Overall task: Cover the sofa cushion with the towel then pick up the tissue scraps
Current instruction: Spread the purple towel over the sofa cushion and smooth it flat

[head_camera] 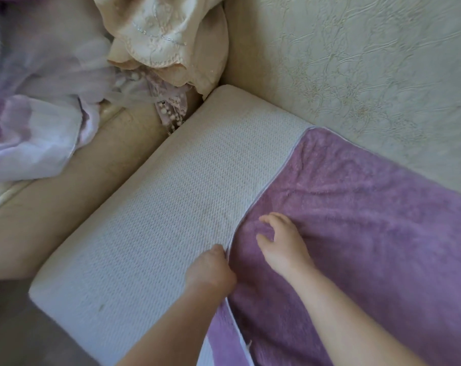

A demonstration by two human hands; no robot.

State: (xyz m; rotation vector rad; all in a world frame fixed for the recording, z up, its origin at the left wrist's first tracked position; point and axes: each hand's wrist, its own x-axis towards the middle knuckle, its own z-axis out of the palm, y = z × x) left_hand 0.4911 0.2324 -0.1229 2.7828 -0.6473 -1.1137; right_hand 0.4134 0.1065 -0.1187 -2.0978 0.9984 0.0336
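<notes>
A purple towel (369,233) lies spread over the right part of the white woven sofa cushion (171,202); the cushion's left part is bare. My left hand (211,270) grips the towel's pale hemmed edge near the cushion's front, fingers curled round it. A little to the right, my right hand (279,241) rests on the towel with fingers bent, pinching a fold of the cloth. No tissue scraps show in this view.
The sofa's cream patterned backrest (369,62) rises behind the cushion. A beige armrest (78,186) runs along the left, with a pile of pale lilac sheer fabric (39,114) and a cream embroidered cloth (166,35) on it. Grey floor (26,334) lies at lower left.
</notes>
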